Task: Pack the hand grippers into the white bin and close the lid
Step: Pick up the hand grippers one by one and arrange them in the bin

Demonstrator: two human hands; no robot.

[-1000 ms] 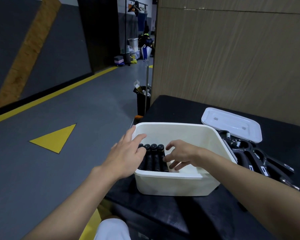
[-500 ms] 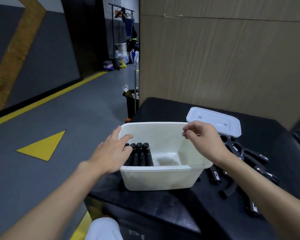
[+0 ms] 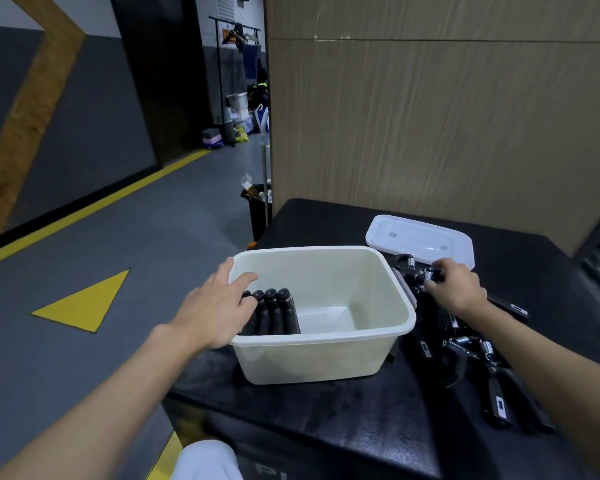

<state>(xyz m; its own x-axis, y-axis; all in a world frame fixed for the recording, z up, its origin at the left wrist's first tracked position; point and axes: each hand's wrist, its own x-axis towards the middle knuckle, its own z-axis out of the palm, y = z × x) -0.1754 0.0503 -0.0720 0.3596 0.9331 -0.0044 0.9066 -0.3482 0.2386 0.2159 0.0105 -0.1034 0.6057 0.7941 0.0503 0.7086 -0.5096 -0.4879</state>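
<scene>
The white bin [image 3: 329,358] stands on a black table [image 3: 326,410]. Several black hand gripper handles [image 3: 274,315] lie side by side against its left wall. My left hand [image 3: 219,306] rests over the bin's left rim, fingers spread on those handles. Right of the bin lies a loose pile of black hand grippers [image 3: 482,368] with silver springs. My right hand [image 3: 456,289] is down on the far end of that pile, fingers closing around one hand gripper [image 3: 421,277]. The white lid [image 3: 421,239] lies flat behind the pile.
A wood-panelled wall [image 3: 430,116] rises right behind the table. To the left is grey floor with a yellow triangle [image 3: 84,301] and a yellow line. A black waste bin [image 3: 258,209] stands off the table's far left corner.
My right hand left the bin's inside, crossed over its right rim and came down on the pile of hand grippers. My left hand stayed on the packed handles.
</scene>
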